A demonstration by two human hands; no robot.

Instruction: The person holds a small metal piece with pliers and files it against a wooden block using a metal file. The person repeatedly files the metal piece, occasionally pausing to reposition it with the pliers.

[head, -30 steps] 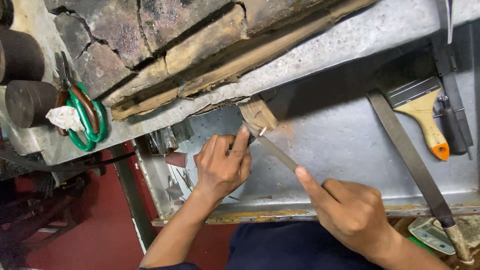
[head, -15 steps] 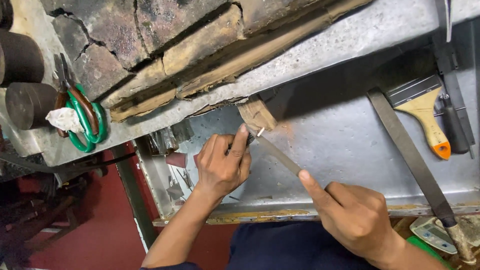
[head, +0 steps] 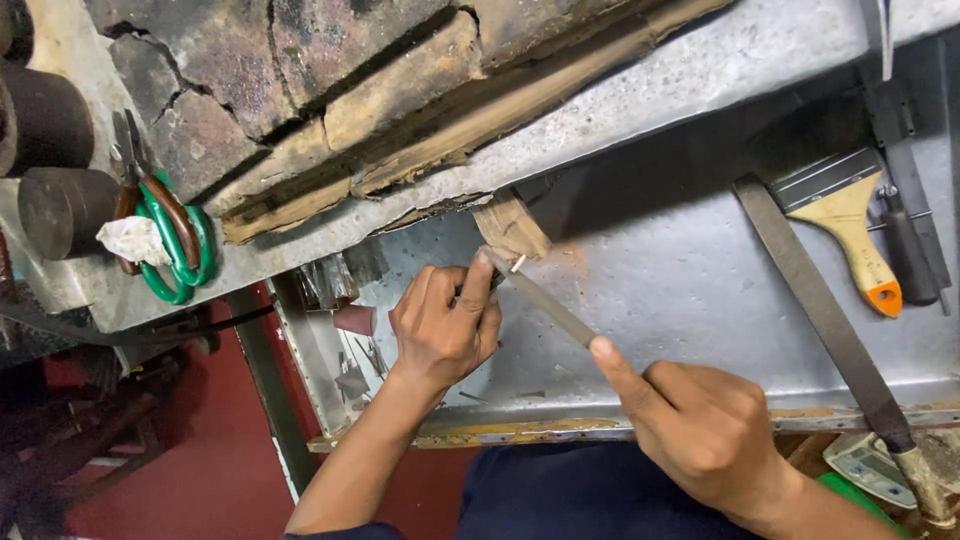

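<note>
My right hand [head: 700, 425] grips the handle end of a slim metal file [head: 545, 300], index finger stretched along its blade. The file's tip lies across a small pale piece [head: 518, 263] pressed against a wooden peg [head: 510, 225] that juts from under the bench edge. My left hand [head: 445, 325] is closed around that small piece, thumb and forefinger pinching it right at the file's tip. Reddish dust [head: 575, 260] lies on the metal sheet beside the peg.
A long flat file [head: 815, 310] and a paintbrush with a wooden, orange-tipped handle [head: 850, 225] lie on the grey metal tray [head: 680, 290] at right. Green-handled scissors [head: 165, 240] and dark metal cylinders [head: 55, 205] sit on the left. Cracked wooden blocks [head: 330, 110] line the bench top.
My right hand has shifted slightly down and right with the file, a short stroke across the small piece. The left hand keeps its place.
</note>
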